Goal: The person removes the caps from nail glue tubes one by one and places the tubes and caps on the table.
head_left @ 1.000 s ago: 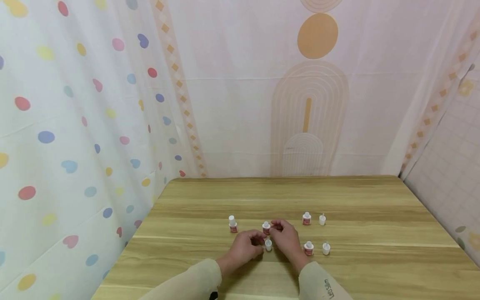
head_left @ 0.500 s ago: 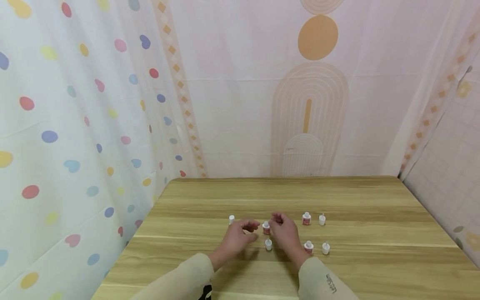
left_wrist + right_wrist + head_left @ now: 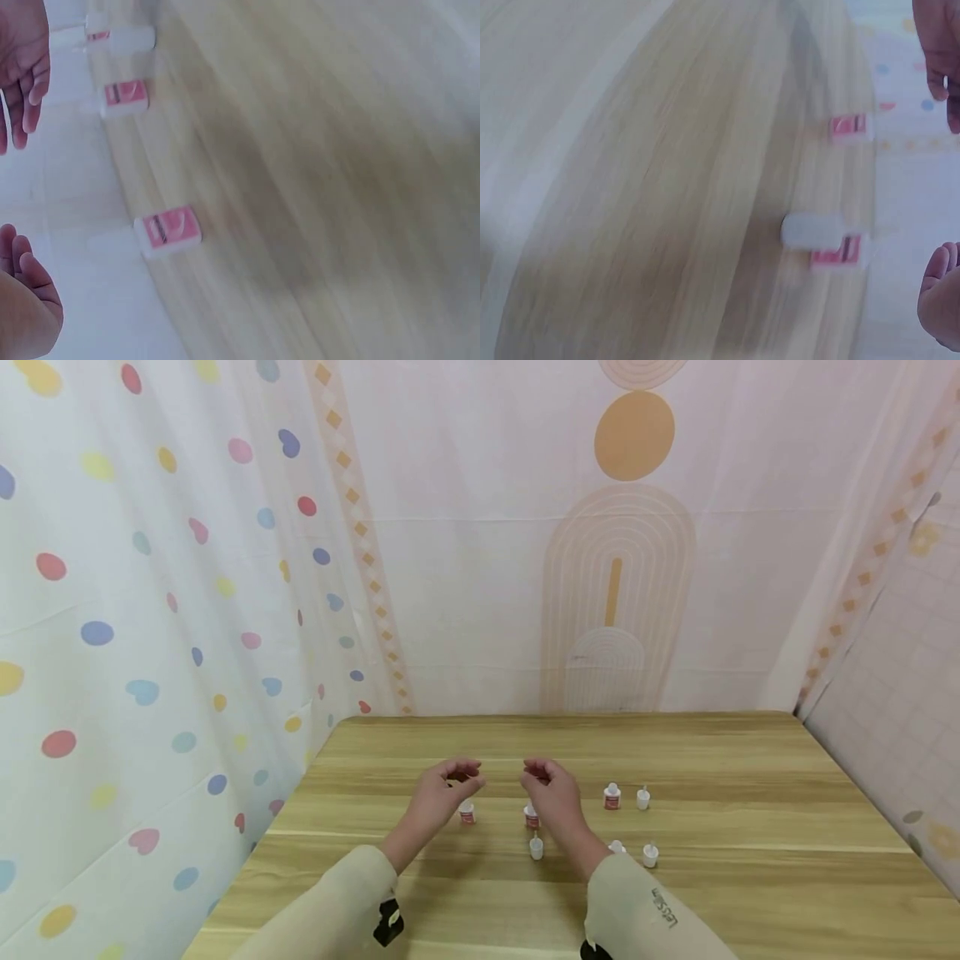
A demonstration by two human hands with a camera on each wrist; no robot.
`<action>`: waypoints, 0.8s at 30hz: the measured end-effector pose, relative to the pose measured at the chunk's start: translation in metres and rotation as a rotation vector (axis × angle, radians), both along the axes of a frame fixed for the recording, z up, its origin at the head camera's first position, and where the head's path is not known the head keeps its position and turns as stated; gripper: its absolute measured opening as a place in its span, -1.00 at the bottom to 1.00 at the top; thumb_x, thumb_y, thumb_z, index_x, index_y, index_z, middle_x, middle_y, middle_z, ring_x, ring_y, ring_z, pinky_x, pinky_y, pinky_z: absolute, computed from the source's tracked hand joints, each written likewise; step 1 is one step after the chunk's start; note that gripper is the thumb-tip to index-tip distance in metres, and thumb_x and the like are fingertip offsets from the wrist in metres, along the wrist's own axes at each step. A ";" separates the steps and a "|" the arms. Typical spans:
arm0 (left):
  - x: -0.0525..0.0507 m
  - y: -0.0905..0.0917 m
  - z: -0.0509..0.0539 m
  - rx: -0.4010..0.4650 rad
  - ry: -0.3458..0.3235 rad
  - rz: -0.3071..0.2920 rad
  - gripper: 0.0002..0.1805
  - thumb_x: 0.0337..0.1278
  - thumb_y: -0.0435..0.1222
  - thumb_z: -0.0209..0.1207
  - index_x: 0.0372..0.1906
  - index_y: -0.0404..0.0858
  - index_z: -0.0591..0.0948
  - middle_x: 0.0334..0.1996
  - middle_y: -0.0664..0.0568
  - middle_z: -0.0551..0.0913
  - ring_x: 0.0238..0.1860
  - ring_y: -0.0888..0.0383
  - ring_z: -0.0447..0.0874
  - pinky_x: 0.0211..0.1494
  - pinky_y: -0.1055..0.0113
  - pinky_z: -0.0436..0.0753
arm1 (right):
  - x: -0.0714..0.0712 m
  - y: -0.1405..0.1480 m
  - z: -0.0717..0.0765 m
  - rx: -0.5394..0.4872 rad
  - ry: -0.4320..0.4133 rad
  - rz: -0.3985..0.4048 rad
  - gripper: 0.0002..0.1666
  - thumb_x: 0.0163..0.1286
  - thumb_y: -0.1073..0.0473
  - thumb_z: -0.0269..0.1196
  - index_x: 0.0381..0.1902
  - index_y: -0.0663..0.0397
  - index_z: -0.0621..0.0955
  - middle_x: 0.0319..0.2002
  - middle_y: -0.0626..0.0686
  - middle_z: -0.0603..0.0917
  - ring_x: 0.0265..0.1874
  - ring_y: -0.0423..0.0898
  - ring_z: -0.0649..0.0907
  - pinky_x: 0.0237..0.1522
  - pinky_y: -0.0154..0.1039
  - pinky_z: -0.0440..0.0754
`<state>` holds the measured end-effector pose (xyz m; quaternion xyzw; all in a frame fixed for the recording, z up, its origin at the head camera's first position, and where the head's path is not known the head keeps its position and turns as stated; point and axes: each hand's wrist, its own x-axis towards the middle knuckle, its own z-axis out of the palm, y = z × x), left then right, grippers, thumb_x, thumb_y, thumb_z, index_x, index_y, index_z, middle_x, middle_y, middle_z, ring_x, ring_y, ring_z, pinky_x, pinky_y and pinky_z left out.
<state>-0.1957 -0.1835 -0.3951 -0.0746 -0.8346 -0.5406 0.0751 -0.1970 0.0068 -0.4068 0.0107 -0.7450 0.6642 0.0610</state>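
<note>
My left hand [image 3: 438,793] hovers above the leftmost small white bottle with a red label [image 3: 467,815], fingers loosely curved. It hides the top of that bottle. My right hand [image 3: 555,797] hangs over the middle bottle [image 3: 532,817], partly covering it, its fingers curved with nothing visible between them. In front of the middle bottle a white brush cap [image 3: 536,848] stands with its thin applicator pointing up. The left wrist view shows the left hand [image 3: 30,296] beyond the nearest bottle [image 3: 169,230]. In the right wrist view, the right hand [image 3: 941,300] appears at the edge.
To the right stand an uncapped bottle [image 3: 612,797] beside its cap [image 3: 643,798], and, closer in, a bottle [image 3: 617,847] mostly behind the right sleeve, with another upturned cap [image 3: 650,855]. Patterned curtains [image 3: 480,610] border the wooden table [image 3: 720,910].
Both hands have lifted away from the middle bottle and its cap. The left hand has moved left and farther back, over the leftmost bottle; the right hand has shifted slightly left and back.
</note>
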 end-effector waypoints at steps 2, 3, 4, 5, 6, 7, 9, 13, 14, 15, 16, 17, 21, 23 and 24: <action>-0.002 -0.004 0.002 -0.006 0.007 0.018 -0.79 0.22 -0.31 0.33 -0.06 -0.25 0.71 -0.20 0.03 0.68 -0.13 0.12 0.57 -0.08 0.29 0.55 | 0.002 -0.005 0.003 -0.019 -0.014 0.018 -0.71 0.40 0.26 0.26 0.04 0.22 0.64 -0.09 0.10 0.66 -0.17 -0.05 0.59 -0.26 -0.31 0.57; -0.003 -0.006 0.002 -0.008 0.009 0.023 -0.78 0.22 -0.30 0.33 -0.06 -0.26 0.71 -0.20 0.03 0.69 -0.13 0.12 0.57 -0.08 0.28 0.55 | 0.003 -0.007 0.004 -0.025 -0.014 0.031 -0.71 0.40 0.25 0.26 0.04 0.22 0.64 -0.08 0.10 0.66 -0.17 -0.06 0.58 -0.27 -0.33 0.57; -0.004 -0.007 0.003 -0.008 0.007 0.029 -0.78 0.22 -0.29 0.33 -0.06 -0.27 0.71 -0.20 0.03 0.69 -0.12 0.11 0.57 -0.07 0.28 0.55 | 0.005 -0.010 0.005 -0.028 -0.020 0.042 -0.71 0.41 0.24 0.26 0.05 0.21 0.63 -0.07 0.09 0.65 -0.18 -0.07 0.58 -0.28 -0.34 0.56; -0.005 -0.009 0.003 -0.007 0.007 0.034 -0.77 0.22 -0.28 0.33 -0.06 -0.28 0.71 -0.20 0.02 0.69 -0.11 0.11 0.57 -0.06 0.27 0.55 | 0.006 -0.013 0.006 -0.036 -0.026 0.052 -0.71 0.41 0.24 0.27 0.05 0.20 0.63 -0.07 0.09 0.65 -0.17 -0.07 0.58 -0.26 -0.32 0.57; -0.005 -0.011 0.003 -0.008 0.007 0.039 -0.76 0.22 -0.28 0.33 -0.06 -0.28 0.71 -0.20 0.02 0.69 -0.10 0.11 0.57 -0.06 0.27 0.55 | 0.008 -0.015 0.006 -0.043 -0.030 0.059 -0.71 0.40 0.24 0.27 0.05 0.20 0.63 -0.06 0.10 0.65 -0.16 -0.06 0.58 -0.25 -0.30 0.59; -0.006 -0.012 0.003 -0.008 0.007 0.043 -0.76 0.22 -0.27 0.34 -0.06 -0.28 0.71 -0.21 0.02 0.69 -0.10 0.11 0.57 -0.06 0.27 0.55 | 0.009 -0.018 0.007 -0.046 -0.032 0.071 -0.70 0.40 0.24 0.27 0.05 0.20 0.63 -0.04 0.12 0.65 -0.15 -0.05 0.58 -0.20 -0.27 0.60; -0.007 -0.015 0.003 -0.013 0.011 0.050 -0.75 0.21 -0.27 0.35 -0.06 -0.29 0.71 -0.21 0.02 0.70 -0.10 0.11 0.57 -0.06 0.28 0.55 | 0.013 -0.023 0.007 -0.046 -0.027 0.090 -0.70 0.40 0.25 0.27 0.06 0.23 0.62 -0.02 0.14 0.64 -0.09 -0.04 0.59 -0.07 -0.21 0.60; -0.008 -0.021 0.002 -0.020 0.004 0.057 -0.75 0.21 -0.28 0.35 -0.05 -0.29 0.70 -0.20 0.01 0.70 -0.09 0.10 0.56 -0.09 0.29 0.56 | 0.021 -0.034 0.005 -0.035 -0.032 0.129 -0.68 0.41 0.23 0.27 0.07 0.23 0.61 0.00 0.13 0.65 -0.06 -0.02 0.60 -0.02 -0.13 0.61; -0.009 -0.023 0.002 -0.020 -0.001 0.056 -0.75 0.21 -0.28 0.34 -0.05 -0.29 0.70 -0.20 0.01 0.69 -0.09 0.09 0.56 -0.09 0.29 0.56 | 0.024 -0.037 0.005 -0.030 -0.035 0.135 -0.67 0.40 0.23 0.27 0.08 0.23 0.61 -0.01 0.12 0.65 -0.06 -0.02 0.61 -0.02 -0.13 0.61; -0.009 -0.024 0.001 -0.021 -0.007 0.055 -0.74 0.21 -0.28 0.34 -0.04 -0.29 0.70 -0.19 0.01 0.69 -0.09 0.09 0.56 -0.10 0.29 0.57 | 0.026 -0.040 0.004 -0.023 -0.035 0.140 -0.67 0.40 0.23 0.27 0.07 0.23 0.61 -0.01 0.12 0.66 -0.06 -0.02 0.61 -0.03 -0.13 0.62; -0.010 -0.026 0.001 -0.020 -0.013 0.053 -0.74 0.21 -0.28 0.34 -0.03 -0.29 0.70 -0.18 0.01 0.69 -0.08 0.09 0.57 -0.10 0.28 0.57 | 0.028 -0.043 0.003 -0.018 -0.037 0.143 -0.67 0.40 0.22 0.27 0.07 0.23 0.61 -0.01 0.11 0.66 -0.06 -0.02 0.62 -0.05 -0.13 0.62; -0.010 -0.027 0.000 -0.019 -0.019 0.052 -0.74 0.21 -0.28 0.34 -0.03 -0.28 0.70 -0.18 0.01 0.69 -0.08 0.08 0.57 -0.10 0.28 0.58 | 0.029 -0.046 0.001 -0.020 -0.038 0.146 -0.67 0.39 0.23 0.27 0.07 0.24 0.61 -0.01 0.11 0.66 -0.06 -0.02 0.62 -0.06 -0.12 0.63; -0.011 -0.033 -0.003 -0.014 -0.043 0.034 -0.72 0.21 -0.25 0.35 -0.01 -0.24 0.69 -0.14 0.00 0.68 -0.06 0.07 0.58 -0.07 0.23 0.59 | 0.034 -0.058 -0.007 -0.046 -0.052 0.141 -0.67 0.37 0.28 0.27 0.07 0.25 0.61 0.01 0.15 0.64 -0.07 -0.02 0.63 -0.09 -0.14 0.63; -0.011 -0.036 -0.006 -0.010 -0.056 0.027 -0.72 0.22 -0.25 0.35 0.00 -0.25 0.69 -0.12 -0.02 0.68 -0.06 0.05 0.58 -0.06 0.19 0.60 | 0.035 -0.063 -0.012 -0.068 -0.063 0.129 -0.67 0.36 0.30 0.28 0.07 0.27 0.60 0.03 0.19 0.63 -0.07 -0.01 0.64 -0.10 -0.14 0.64; -0.011 -0.037 -0.007 -0.011 -0.065 0.025 -0.71 0.21 -0.25 0.35 0.00 -0.25 0.69 -0.11 -0.02 0.68 -0.05 0.05 0.58 -0.05 0.17 0.59 | 0.036 -0.065 -0.014 -0.073 -0.072 0.121 -0.67 0.36 0.30 0.28 0.07 0.28 0.60 0.04 0.20 0.63 -0.08 -0.01 0.64 -0.11 -0.14 0.64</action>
